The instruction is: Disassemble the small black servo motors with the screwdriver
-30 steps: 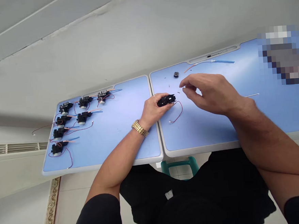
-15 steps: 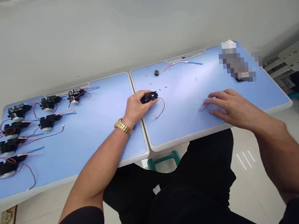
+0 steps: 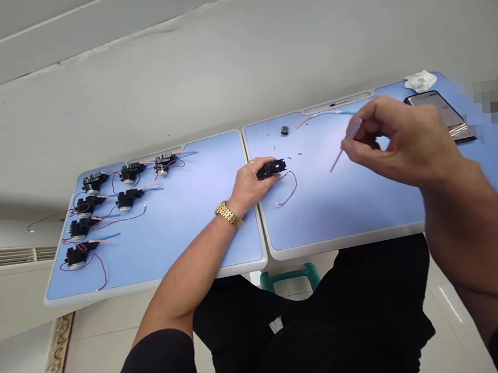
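My left hand (image 3: pixel 249 187) is closed around a small black pump-like unit (image 3: pixel 272 169) and holds it at the tabletop, just right of the gap between the tables. A thin dark red cable (image 3: pixel 294 189) with a white plug trails from the unit. In the air over the right table, my right hand (image 3: pixel 395 142) pinches a small screwdriver (image 3: pixel 352 135). Its handle is clear and its thin shaft slants down to the left. Beyond the unit lie a small round metal-and-black part (image 3: pixel 285 130) and a few tiny dark bits.
Several similar black units (image 3: pixel 80 255) with cables and tubes lie in rows on the left table (image 3: pixel 184 236). At the right table's back are a tube with pink and blue ends (image 3: pixel 317 114), a pen (image 3: pixel 340 103), crumpled tissue (image 3: pixel 421 81) and a phone (image 3: pixel 437 108).
My right hand has picked the screwdriver up off the table and raised it. My left hand still grips the black unit. The camera view has shifted, so the tables appear farther right.
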### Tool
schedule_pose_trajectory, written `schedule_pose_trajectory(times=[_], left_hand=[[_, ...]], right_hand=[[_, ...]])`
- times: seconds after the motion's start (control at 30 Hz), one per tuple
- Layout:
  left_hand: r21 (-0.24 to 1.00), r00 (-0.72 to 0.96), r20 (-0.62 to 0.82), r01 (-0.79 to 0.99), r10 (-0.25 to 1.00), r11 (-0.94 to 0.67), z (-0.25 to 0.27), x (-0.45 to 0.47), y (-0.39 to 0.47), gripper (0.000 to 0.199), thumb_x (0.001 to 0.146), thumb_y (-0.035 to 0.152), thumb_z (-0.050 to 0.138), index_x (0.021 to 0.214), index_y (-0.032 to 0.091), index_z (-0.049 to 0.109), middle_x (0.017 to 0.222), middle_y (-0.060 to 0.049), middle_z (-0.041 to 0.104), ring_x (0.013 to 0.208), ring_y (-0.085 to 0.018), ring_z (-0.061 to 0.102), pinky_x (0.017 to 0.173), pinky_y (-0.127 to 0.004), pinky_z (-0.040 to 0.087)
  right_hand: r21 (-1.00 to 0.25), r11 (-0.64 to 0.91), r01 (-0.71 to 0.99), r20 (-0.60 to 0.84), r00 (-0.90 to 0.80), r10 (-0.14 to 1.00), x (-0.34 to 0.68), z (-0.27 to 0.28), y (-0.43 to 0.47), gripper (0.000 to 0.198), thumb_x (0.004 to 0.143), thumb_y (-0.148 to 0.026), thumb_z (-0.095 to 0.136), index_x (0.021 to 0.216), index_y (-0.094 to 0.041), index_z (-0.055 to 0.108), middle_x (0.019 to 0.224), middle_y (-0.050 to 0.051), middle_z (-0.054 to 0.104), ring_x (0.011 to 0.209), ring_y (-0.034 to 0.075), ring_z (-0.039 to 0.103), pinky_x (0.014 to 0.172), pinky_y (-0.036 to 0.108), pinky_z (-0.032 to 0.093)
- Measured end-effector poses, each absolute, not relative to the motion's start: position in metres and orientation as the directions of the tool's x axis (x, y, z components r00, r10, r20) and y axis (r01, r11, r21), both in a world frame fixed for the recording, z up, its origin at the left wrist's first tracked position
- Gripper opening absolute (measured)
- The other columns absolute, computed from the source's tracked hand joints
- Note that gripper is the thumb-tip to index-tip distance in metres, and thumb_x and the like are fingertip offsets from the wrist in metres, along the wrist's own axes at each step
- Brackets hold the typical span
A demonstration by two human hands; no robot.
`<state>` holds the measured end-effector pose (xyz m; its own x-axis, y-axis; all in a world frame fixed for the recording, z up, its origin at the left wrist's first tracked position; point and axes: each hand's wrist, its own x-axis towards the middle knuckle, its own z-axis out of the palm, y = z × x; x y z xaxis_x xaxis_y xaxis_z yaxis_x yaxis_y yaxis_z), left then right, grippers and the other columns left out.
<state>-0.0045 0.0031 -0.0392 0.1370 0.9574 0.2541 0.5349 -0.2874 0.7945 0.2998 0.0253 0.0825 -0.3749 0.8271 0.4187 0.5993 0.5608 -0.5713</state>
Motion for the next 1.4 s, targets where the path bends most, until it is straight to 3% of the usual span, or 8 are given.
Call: schedule_pose_trajectory(times=[0.07, 0.13, 0.33, 0.47, 0.63, 0.8, 1.1, 1.4], left_hand=[[0.789, 0.131, 0.252, 0.547, 0.959, -0.282, -0.039, -0.004, 0.003, 0.034, 0.096, 0.015, 0.089, 0.128, 0.026, 0.084, 0.123, -0.005, 0.088, 0.113, -0.023, 0.082, 0.108, -0.042, 0.067], [0.791, 0.122, 0.248, 0.546, 0.961, -0.274, -0.039, -0.004, 0.002, 0.034, 0.096, 0.016, 0.089, 0.128, 0.026, 0.084, 0.124, -0.005, 0.089, 0.115, -0.023, 0.083, 0.109, -0.043, 0.067], [0.807, 0.089, 0.226, 0.541, 0.97, -0.238, -0.039, -0.004, 0.0, 0.034, 0.097, 0.022, 0.091, 0.13, 0.024, 0.084, 0.127, -0.007, 0.089, 0.116, -0.025, 0.084, 0.112, -0.044, 0.068], [0.805, 0.087, 0.218, 0.548, 0.972, -0.23, -0.039, -0.004, -0.001, 0.034, 0.098, 0.024, 0.091, 0.132, 0.024, 0.083, 0.127, -0.007, 0.089, 0.115, -0.024, 0.084, 0.11, -0.043, 0.068], [0.769, 0.09, 0.221, 0.596, 0.971, -0.23, -0.036, -0.004, -0.001, 0.036, 0.098, 0.019, 0.089, 0.133, 0.025, 0.082, 0.127, -0.006, 0.088, 0.116, -0.024, 0.083, 0.11, -0.043, 0.066], [0.714, 0.111, 0.243, 0.652, 0.964, -0.255, -0.034, -0.003, -0.002, 0.037, 0.099, 0.016, 0.086, 0.134, 0.027, 0.08, 0.128, -0.006, 0.086, 0.12, -0.026, 0.08, 0.113, -0.045, 0.064], [0.647, 0.131, 0.249, 0.714, 0.96, -0.266, -0.037, -0.005, -0.002, 0.037, 0.104, 0.018, 0.083, 0.139, 0.027, 0.078, 0.126, -0.007, 0.084, 0.116, -0.027, 0.078, 0.111, -0.045, 0.063], [0.628, 0.12, 0.268, 0.73, 0.956, -0.268, -0.039, -0.005, -0.001, 0.035, 0.105, 0.017, 0.081, 0.138, 0.026, 0.077, 0.127, -0.008, 0.084, 0.119, -0.028, 0.078, 0.112, -0.046, 0.064]], right_hand=[[-0.741, 0.53, 0.413, 0.417, -0.336, 0.844, 0.276, 0.079, 0.037, 0.017, 0.088, -0.029, 0.077, 0.095, -0.031, 0.062, 0.074, -0.004, 0.068, 0.064, 0.017, 0.062, 0.06, 0.037, 0.045], [-0.833, 0.49, 0.257, 0.401, -0.329, 0.855, 0.26, 0.067, 0.047, 0.016, 0.092, -0.036, 0.081, 0.099, -0.031, 0.067, 0.078, -0.003, 0.073, 0.069, 0.02, 0.071, 0.062, 0.037, 0.051], [-0.907, 0.405, 0.117, 0.369, -0.243, 0.897, 0.249, 0.033, 0.046, 0.046, 0.103, -0.073, 0.084, 0.093, -0.032, 0.066, 0.071, -0.001, 0.073, 0.062, 0.021, 0.07, 0.058, 0.041, 0.058], [-0.888, 0.435, 0.15, 0.39, -0.256, 0.885, 0.251, 0.029, 0.042, 0.049, 0.103, -0.079, 0.081, 0.096, -0.032, 0.067, 0.074, 0.0, 0.076, 0.064, 0.021, 0.073, 0.063, 0.043, 0.064], [-0.854, 0.462, 0.241, 0.394, -0.28, 0.875, 0.248, 0.03, 0.038, 0.044, 0.108, -0.076, 0.073, 0.096, -0.035, 0.066, 0.082, 0.002, 0.08, 0.075, 0.026, 0.08, 0.075, 0.048, 0.071], [-0.805, 0.495, 0.326, 0.405, -0.308, 0.861, 0.245, 0.028, 0.038, 0.033, 0.11, -0.064, 0.069, 0.098, -0.034, 0.066, 0.084, 0.003, 0.08, 0.078, 0.027, 0.081, 0.076, 0.047, 0.07], [-0.776, 0.535, 0.333, 0.416, -0.367, 0.832, 0.243, 0.025, 0.04, 0.015, 0.107, -0.042, 0.071, 0.097, -0.032, 0.068, 0.083, 0.001, 0.08, 0.077, 0.025, 0.079, 0.076, 0.044, 0.067], [-0.748, 0.54, 0.387, 0.418, -0.357, 0.835, 0.244, 0.026, 0.039, 0.011, 0.105, -0.038, 0.07, 0.096, -0.032, 0.068, 0.086, 0.001, 0.082, 0.076, 0.025, 0.079, 0.076, 0.044, 0.067]])
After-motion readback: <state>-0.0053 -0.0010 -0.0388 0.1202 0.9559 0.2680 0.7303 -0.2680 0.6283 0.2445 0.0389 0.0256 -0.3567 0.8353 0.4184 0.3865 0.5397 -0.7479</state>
